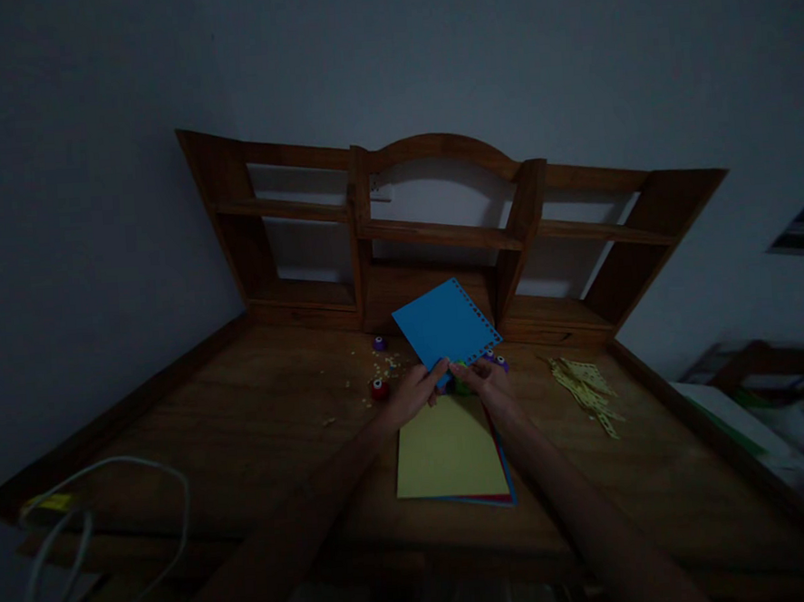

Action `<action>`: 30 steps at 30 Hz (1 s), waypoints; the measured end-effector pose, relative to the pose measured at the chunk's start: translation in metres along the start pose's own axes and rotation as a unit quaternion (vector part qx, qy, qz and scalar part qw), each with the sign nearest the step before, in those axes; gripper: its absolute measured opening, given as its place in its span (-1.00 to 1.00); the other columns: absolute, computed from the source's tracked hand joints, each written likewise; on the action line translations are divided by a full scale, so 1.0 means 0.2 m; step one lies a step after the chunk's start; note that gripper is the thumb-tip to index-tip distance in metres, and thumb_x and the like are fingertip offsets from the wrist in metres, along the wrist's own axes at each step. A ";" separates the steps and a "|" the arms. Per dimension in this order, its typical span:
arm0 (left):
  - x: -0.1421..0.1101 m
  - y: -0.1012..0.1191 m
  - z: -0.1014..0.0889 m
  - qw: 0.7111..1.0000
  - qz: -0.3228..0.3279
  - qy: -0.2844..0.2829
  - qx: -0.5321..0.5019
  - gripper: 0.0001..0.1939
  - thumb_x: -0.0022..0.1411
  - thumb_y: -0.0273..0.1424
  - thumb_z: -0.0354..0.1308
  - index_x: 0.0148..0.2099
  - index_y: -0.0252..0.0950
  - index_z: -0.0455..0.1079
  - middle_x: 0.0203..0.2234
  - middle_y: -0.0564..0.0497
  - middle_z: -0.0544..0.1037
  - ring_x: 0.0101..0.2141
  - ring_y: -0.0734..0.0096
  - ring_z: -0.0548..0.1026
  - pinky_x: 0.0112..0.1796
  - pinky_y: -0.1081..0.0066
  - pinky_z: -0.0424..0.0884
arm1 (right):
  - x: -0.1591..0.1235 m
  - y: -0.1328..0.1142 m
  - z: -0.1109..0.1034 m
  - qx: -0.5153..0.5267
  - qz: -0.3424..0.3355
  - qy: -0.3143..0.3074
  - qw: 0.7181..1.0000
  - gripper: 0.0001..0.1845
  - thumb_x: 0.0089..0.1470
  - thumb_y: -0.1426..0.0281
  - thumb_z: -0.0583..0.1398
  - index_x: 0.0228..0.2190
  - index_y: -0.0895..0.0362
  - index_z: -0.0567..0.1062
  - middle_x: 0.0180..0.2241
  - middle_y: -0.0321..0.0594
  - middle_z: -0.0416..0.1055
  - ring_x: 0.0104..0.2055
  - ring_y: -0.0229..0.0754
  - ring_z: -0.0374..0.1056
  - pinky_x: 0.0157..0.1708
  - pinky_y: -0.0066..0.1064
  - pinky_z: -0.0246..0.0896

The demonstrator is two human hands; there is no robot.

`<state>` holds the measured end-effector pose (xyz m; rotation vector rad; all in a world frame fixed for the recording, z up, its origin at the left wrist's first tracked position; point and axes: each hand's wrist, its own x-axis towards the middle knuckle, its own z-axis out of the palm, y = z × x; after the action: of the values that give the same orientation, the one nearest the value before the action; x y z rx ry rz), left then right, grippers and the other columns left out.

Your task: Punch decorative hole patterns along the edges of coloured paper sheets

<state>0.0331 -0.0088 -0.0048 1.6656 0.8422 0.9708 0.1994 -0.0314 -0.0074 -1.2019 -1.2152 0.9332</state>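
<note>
A sheet of blue paper (440, 321) is held up at a slant, with rows of punched holes along its right and lower right edges. My left hand (417, 391) is closed on the sheet's lower corner. At that same edge, my right hand (487, 382) grips a green craft punch (462, 385), partly hidden by my fingers. Below both hands lies a stack of coloured paper, with a yellow sheet (450, 452) on top and red and blue edges showing beneath. Just left of my left hand sits a red craft punch (378, 390).
A purple punch (378, 343) stands behind small paper scraps (387, 367); more purple punches (501, 364) are right of my hands. Punched yellow strips (588, 389) lie at right. A wooden shelf (439, 235) backs the desk. A white cable (182, 496) loops at left.
</note>
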 end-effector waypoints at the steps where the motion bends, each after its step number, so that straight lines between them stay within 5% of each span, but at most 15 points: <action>1: 0.00 0.00 0.00 1.000 0.002 0.010 0.008 -0.46 0.24 0.06 -0.09 -0.49 -0.30 0.25 -0.73 0.11 0.29 -0.67 0.52 0.30 -0.59 0.49 0.18 | 0.00 0.00 0.00 0.001 -0.001 0.002 1.000 -0.54 -0.24 0.05 0.38 -0.35 0.12 0.55 -0.37 -0.19 0.50 -0.35 -0.10 0.34 -0.38 -0.32 0.15; 12: 0.02 -0.04 -0.02 0.996 0.021 0.063 0.057 -0.44 0.24 0.03 -0.06 -0.58 -0.31 0.25 -0.75 0.08 0.30 -0.65 0.48 0.33 -0.54 0.48 0.19 | -0.02 -0.03 0.03 0.019 0.021 0.035 0.999 -0.57 -0.30 0.07 0.41 -0.51 0.11 0.45 -0.60 -0.38 0.29 -0.57 -0.30 0.12 -0.56 -0.42 -0.07; 20: 0.03 -0.02 -0.04 0.993 0.018 0.119 0.011 -0.48 0.20 0.05 -0.01 -0.50 -0.32 0.27 -0.66 0.09 0.34 -0.61 0.49 0.31 -0.55 0.49 0.19 | -0.03 -0.02 0.04 0.026 0.018 0.019 0.999 -0.53 -0.28 0.05 0.39 -0.36 0.11 0.56 -0.56 -0.29 0.39 -0.57 -0.27 0.16 -0.55 -0.41 -0.03; 30: 0.03 -0.03 -0.04 0.992 0.023 0.120 0.010 -0.49 0.20 0.04 -0.01 -0.49 -0.31 0.27 -0.68 0.10 0.31 -0.63 0.50 0.29 -0.56 0.49 0.17 | -0.04 -0.03 0.03 0.101 0.037 -0.007 0.994 -0.59 -0.14 0.05 0.33 -0.34 0.09 0.57 -0.45 -0.28 0.44 -0.59 -0.33 0.14 -0.56 -0.42 -0.03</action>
<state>0.0281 0.0003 -0.0076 1.6116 0.9773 1.2151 0.1907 -0.0396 -0.0029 -1.0855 -1.0645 1.0941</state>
